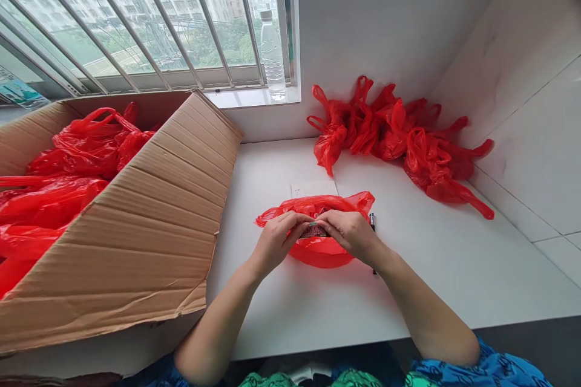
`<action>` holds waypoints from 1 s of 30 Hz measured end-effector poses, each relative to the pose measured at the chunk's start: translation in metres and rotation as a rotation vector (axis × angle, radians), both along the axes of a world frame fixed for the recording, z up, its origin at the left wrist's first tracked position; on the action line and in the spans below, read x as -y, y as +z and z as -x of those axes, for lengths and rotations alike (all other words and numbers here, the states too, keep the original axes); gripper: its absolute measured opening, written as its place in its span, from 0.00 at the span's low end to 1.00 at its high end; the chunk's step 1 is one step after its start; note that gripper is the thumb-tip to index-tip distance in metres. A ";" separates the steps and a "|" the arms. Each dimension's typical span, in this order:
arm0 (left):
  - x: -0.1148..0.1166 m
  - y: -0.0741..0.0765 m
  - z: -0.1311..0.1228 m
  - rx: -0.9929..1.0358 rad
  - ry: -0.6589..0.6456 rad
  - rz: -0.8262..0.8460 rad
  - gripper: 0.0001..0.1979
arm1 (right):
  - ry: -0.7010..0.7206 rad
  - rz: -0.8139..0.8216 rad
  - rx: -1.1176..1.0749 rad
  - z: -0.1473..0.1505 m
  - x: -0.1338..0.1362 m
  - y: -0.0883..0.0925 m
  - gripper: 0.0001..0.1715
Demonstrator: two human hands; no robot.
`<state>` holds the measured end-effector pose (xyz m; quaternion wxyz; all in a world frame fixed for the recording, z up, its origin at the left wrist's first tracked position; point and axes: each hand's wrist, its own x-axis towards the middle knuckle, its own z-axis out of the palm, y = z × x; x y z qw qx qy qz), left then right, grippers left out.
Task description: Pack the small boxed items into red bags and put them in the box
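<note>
A red plastic bag point(323, 257) lies spread on the white table, its mouth facing up. Over it, my left hand point(278, 239) and my right hand point(353, 233) meet, thumbs and fingers pinching the upper edge of a small dark packet point(314, 231). Printing shows on the packet's front and a green strip along its top; its kind cannot be made out. My fingers cover both ends of it. Part of a black pen point(373, 222) shows just right of the bag, partly behind my right wrist.
To the left stands an open cardboard box point(149, 211) with several red bags point(91, 145) inside. Several tied red bags point(394, 133) lie against the back wall. A white paper point(313, 189) sits behind the bag. On the windowsill is a clear bottle point(273, 57).
</note>
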<state>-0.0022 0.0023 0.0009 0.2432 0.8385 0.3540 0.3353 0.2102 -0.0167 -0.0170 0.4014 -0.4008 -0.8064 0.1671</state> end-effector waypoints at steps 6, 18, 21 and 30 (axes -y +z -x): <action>-0.001 0.001 0.007 -0.084 0.038 -0.090 0.12 | 0.033 0.026 0.018 -0.005 -0.001 0.003 0.14; 0.021 0.025 0.044 -0.064 0.654 -0.228 0.20 | -0.489 -0.384 0.003 -0.050 0.019 0.037 0.10; 0.032 0.026 0.048 -0.332 0.748 -0.013 0.31 | -0.727 -0.325 0.061 -0.073 0.028 0.048 0.18; 0.043 0.046 0.058 -0.195 0.527 0.152 0.15 | -0.612 -0.090 0.244 -0.059 0.026 0.049 0.21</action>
